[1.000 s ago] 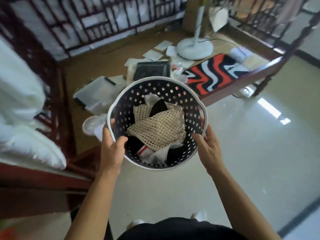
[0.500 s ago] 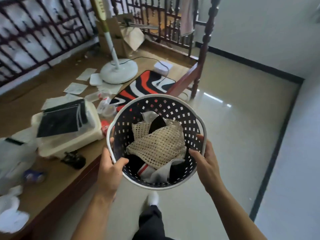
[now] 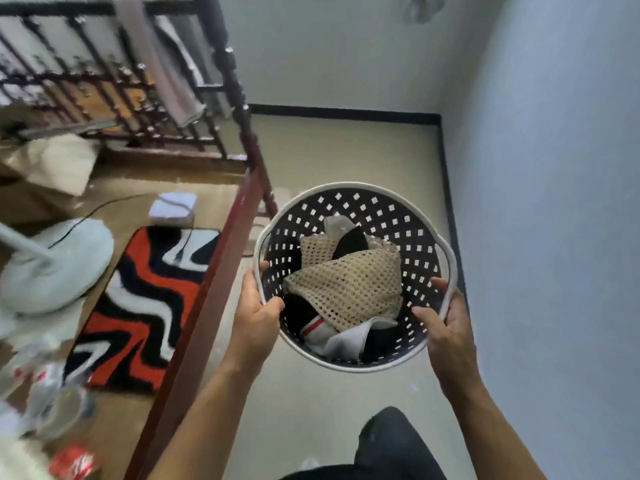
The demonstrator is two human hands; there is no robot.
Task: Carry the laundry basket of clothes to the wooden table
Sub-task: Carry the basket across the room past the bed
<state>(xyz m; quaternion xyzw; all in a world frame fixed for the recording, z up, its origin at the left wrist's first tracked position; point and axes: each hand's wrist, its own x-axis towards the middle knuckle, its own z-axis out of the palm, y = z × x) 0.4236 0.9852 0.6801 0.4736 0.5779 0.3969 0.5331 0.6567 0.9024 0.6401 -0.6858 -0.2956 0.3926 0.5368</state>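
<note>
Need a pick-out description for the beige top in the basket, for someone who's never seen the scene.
Find the round dark perforated laundry basket with a white rim, held over the pale floor. The knit top lies uppermost in it. It alone is beige open mesh; the clothes around it are black, white or grey.

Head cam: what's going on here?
A person is carrying a round perforated basket of clothes, the left hand and the right hand each gripping the white rim on its own side. The basket is held in the air over the pale floor, beside a wooden bed frame at the left and a wall at the right. No wooden table is in view.
</note>
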